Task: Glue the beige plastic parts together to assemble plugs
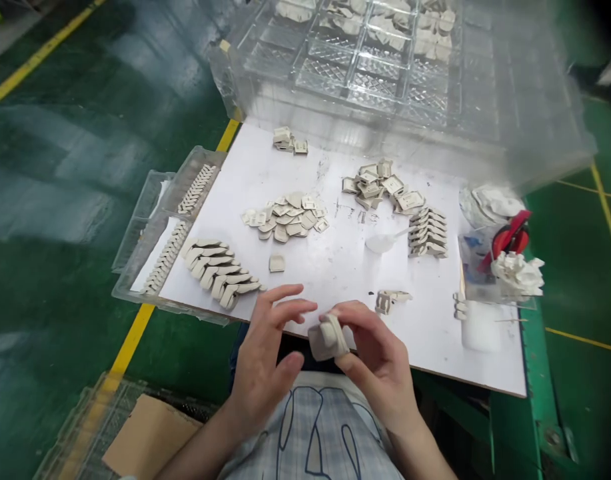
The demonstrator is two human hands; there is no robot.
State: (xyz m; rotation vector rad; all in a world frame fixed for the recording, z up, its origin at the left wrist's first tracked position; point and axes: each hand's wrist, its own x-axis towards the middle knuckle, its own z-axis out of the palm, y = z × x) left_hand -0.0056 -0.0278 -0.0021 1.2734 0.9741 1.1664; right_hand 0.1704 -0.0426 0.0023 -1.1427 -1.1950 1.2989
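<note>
Brown cardboard (148,443) lies near a yellow line (133,340) on green floor (60,233).

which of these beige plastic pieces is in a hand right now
The small beige plastic piece pinched in the bare right hand; the others lie on the white rectangular board or in clear plastic trays.

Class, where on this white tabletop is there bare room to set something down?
Bare: the upper-left white tabletop, between the clear tray and middle pile; also between the lone square and spoon, beyond the held piece. Crowded: the right, where the loose pile, spoon and stacked row lie close together.
</note>
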